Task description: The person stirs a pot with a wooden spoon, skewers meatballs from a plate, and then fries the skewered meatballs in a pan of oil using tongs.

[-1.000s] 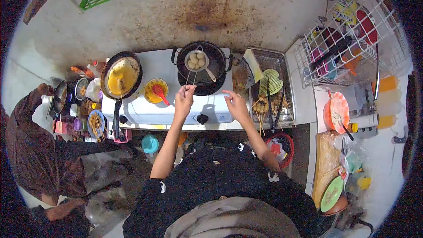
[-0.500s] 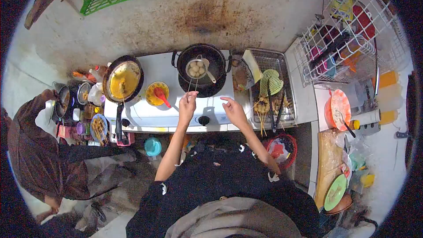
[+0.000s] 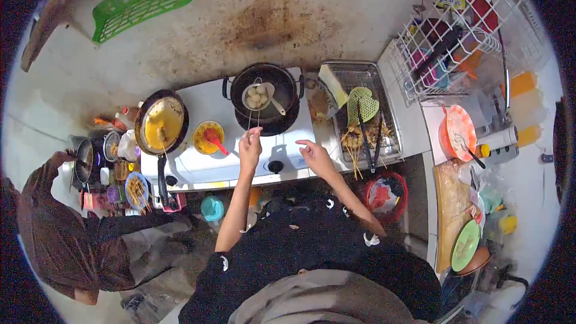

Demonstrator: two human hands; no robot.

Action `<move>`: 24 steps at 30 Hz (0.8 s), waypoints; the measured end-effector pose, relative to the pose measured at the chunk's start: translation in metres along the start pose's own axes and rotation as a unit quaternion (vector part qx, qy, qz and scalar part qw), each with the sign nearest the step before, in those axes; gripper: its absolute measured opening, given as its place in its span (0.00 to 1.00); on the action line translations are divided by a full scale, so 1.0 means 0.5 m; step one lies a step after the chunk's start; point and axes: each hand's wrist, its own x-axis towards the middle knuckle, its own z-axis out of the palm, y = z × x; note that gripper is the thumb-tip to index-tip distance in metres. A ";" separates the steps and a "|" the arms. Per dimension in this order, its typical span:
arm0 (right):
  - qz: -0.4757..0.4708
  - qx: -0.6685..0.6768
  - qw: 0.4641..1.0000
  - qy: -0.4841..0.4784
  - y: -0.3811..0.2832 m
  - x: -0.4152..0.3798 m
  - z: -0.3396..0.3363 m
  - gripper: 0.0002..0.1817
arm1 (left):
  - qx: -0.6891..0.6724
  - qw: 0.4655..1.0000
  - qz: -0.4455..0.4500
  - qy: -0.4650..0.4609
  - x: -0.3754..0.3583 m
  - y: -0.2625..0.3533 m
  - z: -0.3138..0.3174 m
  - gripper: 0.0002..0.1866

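My left hand (image 3: 250, 147) is closed round the end of a long-handled wire strainer (image 3: 254, 119), which reaches over the dark wok (image 3: 237, 76) on the stove. Several pale round balls (image 3: 257, 96) sit in the strainer's bowl. Beside them, overlapping the strainer in this view, is a spoon or ladle (image 3: 278, 106) with a pale handle. My right hand (image 3: 316, 157) hovers by the stove's front edge, right of the knob, its index finger stretched out and nothing in it.
Left on the stove are a frying pan (image 3: 175, 105) with yellow liquid and a yellow bowl (image 3: 201, 139) with a red spoon (image 3: 215, 138). A rack tray (image 3: 390, 121) holding skewers (image 3: 354, 144) and tongs (image 3: 365, 135) stands right. Another person (image 3: 66, 228) works at far left.
The view has shifted and turned slightly. My left hand keeps the strainer with the balls over the wok, and my right hand stays by the stove's front edge.
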 end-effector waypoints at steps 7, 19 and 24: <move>-0.013 -0.021 1.000 0.007 0.019 -0.010 0.010 0.14 | -0.013 1.000 -0.010 -0.015 0.008 -0.009 0.003 0.14; -0.031 -0.020 0.999 0.014 0.026 -0.019 0.030 0.12 | -0.004 1.000 -0.009 -0.001 0.008 0.003 -0.001 0.13; -0.030 -0.005 1.000 -0.005 0.026 -0.015 0.029 0.13 | 0.005 1.000 -0.018 0.015 -0.007 0.023 0.006 0.14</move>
